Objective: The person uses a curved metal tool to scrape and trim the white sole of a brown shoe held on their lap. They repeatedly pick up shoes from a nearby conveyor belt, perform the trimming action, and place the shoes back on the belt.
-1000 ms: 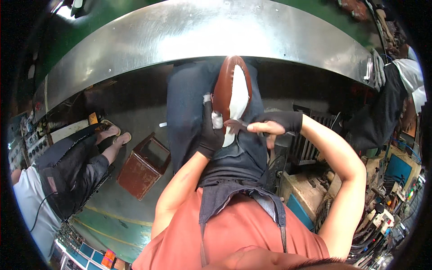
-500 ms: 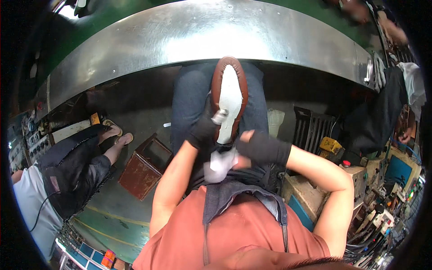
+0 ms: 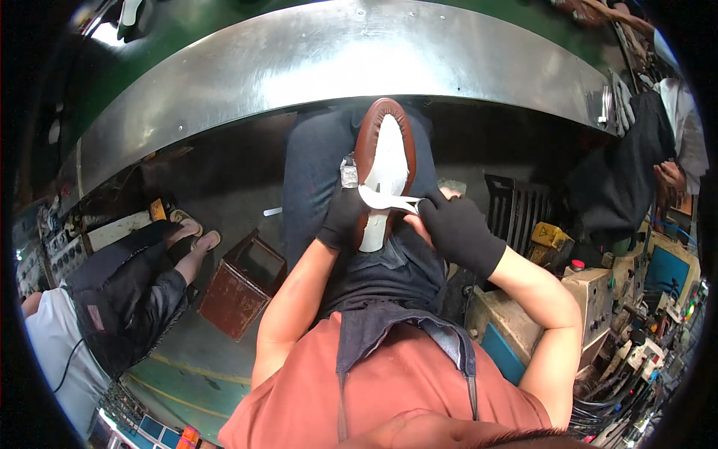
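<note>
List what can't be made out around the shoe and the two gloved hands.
- Head view: the brown shoe heel end is hidden behind the left hand and right hand.
- The small grey thing above the left hand is too small to identify.
- The right hand's fingertips on the white strip are hidden by its own glove.

A long curved steel counter (image 3: pixel 336 56) spans the far side, backed by green panelling (image 3: pixel 187 30). On the left floor stands a rusty brown open box (image 3: pixel 241 284). Further left, another person in dark trousers (image 3: pixel 127 284) sits with 2 sandalled feet (image 3: pixel 193 232) stretched out. On the right stand a black slatted crate (image 3: pixel 516 209), a yellow block (image 3: pixel 550 236) and beige machinery with cables (image 3: pixel 598 314).
</note>
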Motion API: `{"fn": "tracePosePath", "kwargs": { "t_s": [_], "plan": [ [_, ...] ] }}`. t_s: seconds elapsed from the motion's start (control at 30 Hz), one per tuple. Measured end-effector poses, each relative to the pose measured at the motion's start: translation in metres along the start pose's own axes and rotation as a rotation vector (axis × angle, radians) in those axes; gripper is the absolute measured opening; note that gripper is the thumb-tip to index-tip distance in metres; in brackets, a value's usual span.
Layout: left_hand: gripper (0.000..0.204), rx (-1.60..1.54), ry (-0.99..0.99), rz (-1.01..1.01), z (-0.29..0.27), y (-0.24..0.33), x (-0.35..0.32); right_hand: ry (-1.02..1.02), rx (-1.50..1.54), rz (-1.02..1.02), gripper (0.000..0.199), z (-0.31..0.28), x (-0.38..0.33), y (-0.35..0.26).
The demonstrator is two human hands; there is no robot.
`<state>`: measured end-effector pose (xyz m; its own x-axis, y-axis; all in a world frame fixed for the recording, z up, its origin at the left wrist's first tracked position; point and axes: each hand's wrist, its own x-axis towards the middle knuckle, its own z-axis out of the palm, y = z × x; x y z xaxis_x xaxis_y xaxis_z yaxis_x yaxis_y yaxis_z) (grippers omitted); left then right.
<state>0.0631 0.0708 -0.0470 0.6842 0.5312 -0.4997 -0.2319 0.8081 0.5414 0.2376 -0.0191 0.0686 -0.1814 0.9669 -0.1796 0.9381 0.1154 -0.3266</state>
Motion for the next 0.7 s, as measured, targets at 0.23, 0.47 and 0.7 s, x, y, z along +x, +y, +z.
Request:
{"fn": "tracePosePath", "kwargs": {
  "t_s": [0.23, 0.47, 0.7],
  "plan": [
    [0.051, 0.986, 0.239, 0.505, -0.008, -0.016, 0.011, -0.054, 0.036, 0.031, 0.027, -0.006, -0.023, 0.036],
    [0.072, 0.100, -0.144, -0.047, -0.003, 0.041, -0.007, 0.070, 0.208, -0.626, 0.043, -0.029, 0.004, -0.053],
    [0.066, -0.153, -0.025, -0.145, 0.001, 0.040, -0.008, 0.025, 0.012, -0.236, 0.038, 0.030, -0.018, 0.006]
  ]
}}
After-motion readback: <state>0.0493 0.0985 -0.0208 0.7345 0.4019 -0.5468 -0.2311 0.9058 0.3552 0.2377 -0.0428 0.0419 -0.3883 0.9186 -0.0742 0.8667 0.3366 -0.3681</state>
